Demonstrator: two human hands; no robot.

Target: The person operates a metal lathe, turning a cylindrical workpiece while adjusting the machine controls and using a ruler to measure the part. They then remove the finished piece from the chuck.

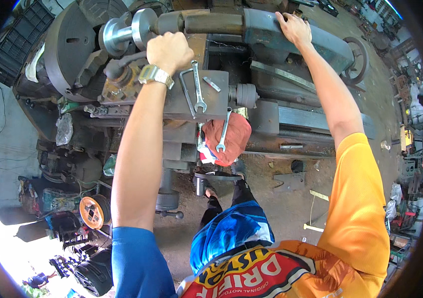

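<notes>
My left hand (pixel 169 51) is closed in a fist just below the shiny turned metal workpiece (pixel 117 37) on a lathe. What its fingers hold, if anything, is hidden. A tool post lever (pixel 134 58) runs toward that wrist. My right hand (pixel 296 30) rests on top of the grey-green tailstock (pixel 321 45), thumb stretched out and fingers partly hidden. Close to my left hand, a spanner (pixel 198 87), a bent hex key (pixel 186 92) and a small metal bar (pixel 211 84) lie on the slide block (pixel 216 102).
A second spanner (pixel 225 131) lies on a reddish cloth (pixel 239 134) at the carriage front. The large chuck (pixel 67 47) stands at left, the tailstock handwheel (pixel 359 59) at right. Below the carriage is another handwheel (pixel 216 176). An orange reel (pixel 92 212) sits lower left.
</notes>
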